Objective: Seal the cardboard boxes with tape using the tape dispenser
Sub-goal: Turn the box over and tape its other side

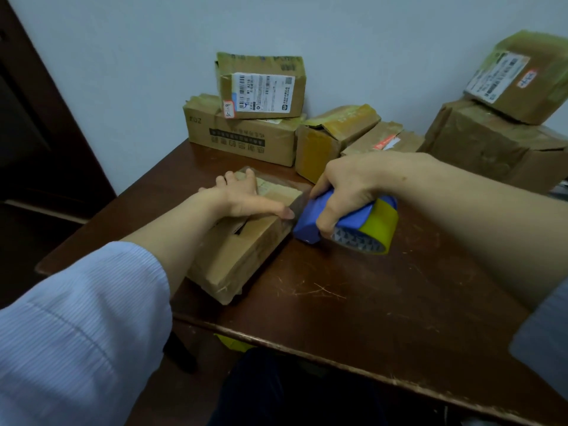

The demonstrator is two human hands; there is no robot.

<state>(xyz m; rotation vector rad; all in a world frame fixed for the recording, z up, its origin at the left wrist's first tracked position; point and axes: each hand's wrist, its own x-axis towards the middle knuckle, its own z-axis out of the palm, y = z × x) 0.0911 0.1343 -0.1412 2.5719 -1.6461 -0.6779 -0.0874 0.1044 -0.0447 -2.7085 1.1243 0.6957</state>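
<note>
A flat, worn cardboard box (246,253) lies on the dark wooden table (353,302), its top flaps slightly parted near the middle. My left hand (242,196) rests flat on the box top, fingers spread and thumb stretched toward the right edge. My right hand (347,192) grips the blue tape dispenser (310,224), which carries a yellowish tape roll (378,226). The dispenser's front sits at the box's right edge, close to my left thumb.
Several more cardboard boxes stand along the wall: a labelled box (261,87) stacked on a longer one (242,136), a yellow-taped box (332,136), and a big stack at the right (491,142). The table's front edge (307,348) runs diagonally.
</note>
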